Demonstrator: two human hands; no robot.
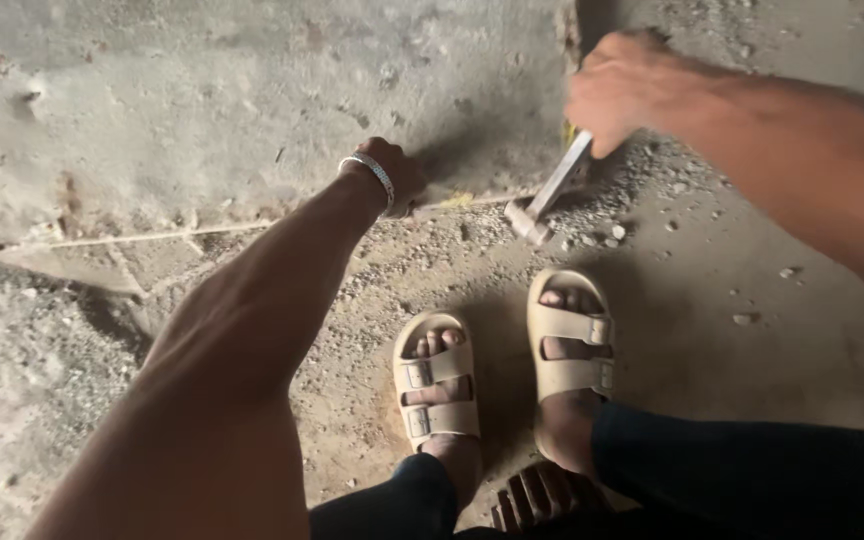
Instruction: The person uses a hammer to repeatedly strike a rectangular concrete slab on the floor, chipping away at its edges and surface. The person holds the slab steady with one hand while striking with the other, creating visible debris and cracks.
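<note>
My right hand (pixel 617 88) is shut on the handle of a metal hammer (pixel 549 196), whose head hangs just above the rubble by the foot of a rough concrete wall (pixel 232 110). My left hand (pixel 395 172), with a silver bracelet (pixel 371 172) on the wrist, reaches down to the joint between wall and floor. Its fingers are closed at the wall's base, and whatever they hold is hidden behind the hand. The hammer head is a short way to the right of my left hand.
Loose concrete chips and dust (pixel 602 215) lie along the wall's foot. A pale string line (pixel 102 240) runs along the base at left. My feet in beige sandals (pixel 437 385) (pixel 570 335) stand on the dusty floor, dark trousers below.
</note>
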